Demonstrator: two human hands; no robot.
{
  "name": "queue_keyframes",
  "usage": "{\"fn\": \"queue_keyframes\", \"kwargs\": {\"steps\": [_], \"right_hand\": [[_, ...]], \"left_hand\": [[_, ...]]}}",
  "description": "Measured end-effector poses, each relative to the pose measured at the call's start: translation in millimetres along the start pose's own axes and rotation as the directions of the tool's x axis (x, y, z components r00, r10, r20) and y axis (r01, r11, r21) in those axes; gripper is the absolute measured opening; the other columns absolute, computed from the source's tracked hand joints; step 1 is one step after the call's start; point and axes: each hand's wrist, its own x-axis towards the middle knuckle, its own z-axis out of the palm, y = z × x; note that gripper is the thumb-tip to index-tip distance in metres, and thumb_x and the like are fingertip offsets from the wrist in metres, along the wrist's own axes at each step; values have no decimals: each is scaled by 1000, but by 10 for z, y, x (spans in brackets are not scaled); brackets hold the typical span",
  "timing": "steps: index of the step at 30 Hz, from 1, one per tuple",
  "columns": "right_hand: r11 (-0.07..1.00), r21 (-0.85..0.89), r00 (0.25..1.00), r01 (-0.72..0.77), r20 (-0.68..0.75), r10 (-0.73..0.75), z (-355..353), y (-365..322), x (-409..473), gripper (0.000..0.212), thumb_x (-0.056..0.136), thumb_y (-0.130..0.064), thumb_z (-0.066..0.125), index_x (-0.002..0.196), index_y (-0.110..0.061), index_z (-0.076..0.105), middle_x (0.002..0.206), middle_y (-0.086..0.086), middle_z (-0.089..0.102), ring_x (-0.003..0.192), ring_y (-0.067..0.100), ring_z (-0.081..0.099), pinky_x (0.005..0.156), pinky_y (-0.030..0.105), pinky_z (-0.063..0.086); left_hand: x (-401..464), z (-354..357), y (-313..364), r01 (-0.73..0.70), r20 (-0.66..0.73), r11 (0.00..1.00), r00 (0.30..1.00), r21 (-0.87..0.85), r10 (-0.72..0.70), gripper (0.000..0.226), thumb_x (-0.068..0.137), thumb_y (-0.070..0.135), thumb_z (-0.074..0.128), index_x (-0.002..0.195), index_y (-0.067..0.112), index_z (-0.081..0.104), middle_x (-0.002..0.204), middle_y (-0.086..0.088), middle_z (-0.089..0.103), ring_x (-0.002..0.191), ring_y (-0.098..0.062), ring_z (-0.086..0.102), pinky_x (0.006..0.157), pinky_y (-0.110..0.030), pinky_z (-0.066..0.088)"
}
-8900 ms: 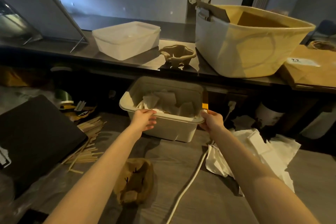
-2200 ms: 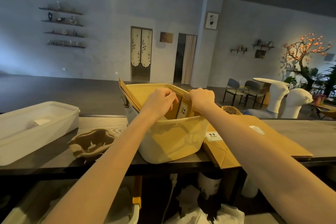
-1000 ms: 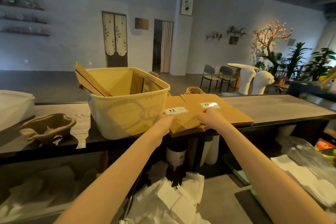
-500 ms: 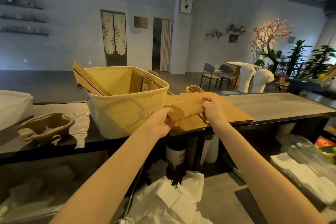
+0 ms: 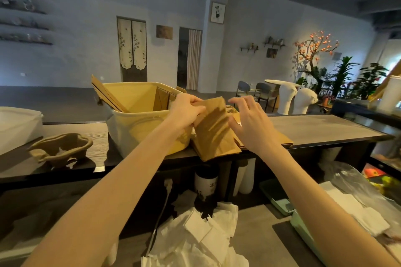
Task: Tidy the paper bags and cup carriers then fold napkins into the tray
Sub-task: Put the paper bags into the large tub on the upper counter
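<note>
Head view: left hand [image 5: 185, 112] pinching top of tilted paper bag [image 5: 214, 130], at 3 o'clock of yellow bin [image 5: 138, 128] on desk [image 5: 314, 130]; right hand [image 5: 249, 121] spread wide, empty, beside bag.

1. Two hands: the left hand [image 5: 186, 112] and the right hand [image 5: 249, 121], both raised over the counter [image 5: 314, 130].
2. One yellow-lined bin [image 5: 138, 123] on the counter.
3. One white lidded container [image 5: 17, 130] at the left edge.
4. One pulp cup carrier [image 5: 63, 149] on the counter.
5. Paper bags: one lifted bag [image 5: 214, 130]; a flat stack [image 5: 282, 140] beneath, number unclear; several more upright in the bin, not countable.
6. Napkins [image 5: 195, 243]: a loose heap below the counter, too many to count.
7. Two grey chairs [image 5: 253, 91] in the room.
8. Two white stools [image 5: 297, 99] beside them.
</note>
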Motion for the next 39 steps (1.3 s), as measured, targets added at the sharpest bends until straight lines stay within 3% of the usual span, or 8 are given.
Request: {"fn": "queue_keyframes", "kwargs": {"steps": [4, 9, 16, 21, 25, 28, 34, 39], "right_hand": [[996, -16, 994, 84, 67, -83, -88, -165, 185, 54, 94, -46, 46, 142, -25, 33, 148, -1, 34, 137, 20, 29, 114, 41, 21], [992, 6, 945, 129, 303, -124, -227, -262, 353, 50, 88, -53, 53, 129, -26, 44, 117, -6, 62, 101, 15, 61, 83, 32, 52], [905, 420, 901, 72, 362, -240, -207, -419, 669, 25, 89, -30, 62, 112, -20, 58, 107, -3, 65, 93, 12, 64, 77, 23, 54], [847, 531, 981, -23, 176, -84, -79, -530, 954, 22, 95, -30, 54, 112, -16, 55, 99, -6, 60, 82, 6, 59, 66, 13, 45], [680, 684, 964, -264, 218, 155, 163, -621, 1269, 19, 99, -26, 45, 111, -14, 54, 107, 6, 62, 94, 21, 60, 82, 32, 48], [590, 692, 909, -415, 283, 306, 363, -715, 1535, 27, 101, -26, 39, 115, -9, 54, 113, 10, 60, 100, 26, 56, 85, 38, 45], [645, 613, 887, -457, 260, 382, 713, -811, 1879, 30, 101, -20, 40, 127, -7, 46, 125, 9, 55, 102, 21, 52, 79, 31, 41], [831, 511, 963, -221, 248, 104, 877, -902, 1856, 55, 89, -16, 63, 137, -11, 35, 129, 9, 51, 116, 25, 51, 82, 27, 45]], "left_hand": [[-30, -259, 68, -188, -110, 959, 971, 212, 215, 24, 93, 15, 52, 117, 12, 58, 102, 2, 54, 94, -10, 49, 84, -23, 41], [-16, -579, 59, -252, -189, 949, 939, 190, 287, 17, 95, 9, 48, 109, 13, 58, 105, 2, 52, 97, -8, 45, 85, -21, 37], [57, -882, -102, -220, -349, 967, 903, 127, 252, 44, 93, 18, 55, 133, 13, 38, 133, -7, 49, 122, -18, 48, 87, -18, 36], [163, -980, -277, -132, -451, 990, 882, 48, 139, 42, 94, 19, 51, 132, 12, 35, 135, -11, 41, 122, -22, 44, 98, -27, 40], [285, -996, -418, -58, -449, 992, 888, 110, 101, 20, 94, 23, 48, 113, 16, 49, 119, -9, 48, 111, -23, 46, 97, -39, 44], [353, -988, -472, -102, -380, 987, 914, 127, 143, 12, 97, 22, 44, 105, 16, 50, 102, -4, 53, 92, -14, 50, 79, -24, 46], [466, -975, -552, -140, -228, 990, 963, 34, 144, 14, 99, 21, 40, 98, 14, 53, 73, 4, 53, 66, -6, 50, 61, -18, 41], [451, -981, -641, -152, -188, 987, 972, -41, 142, 19, 98, 19, 41, 87, 16, 56, 64, 3, 51, 58, -6, 46, 58, -18, 39]]}}
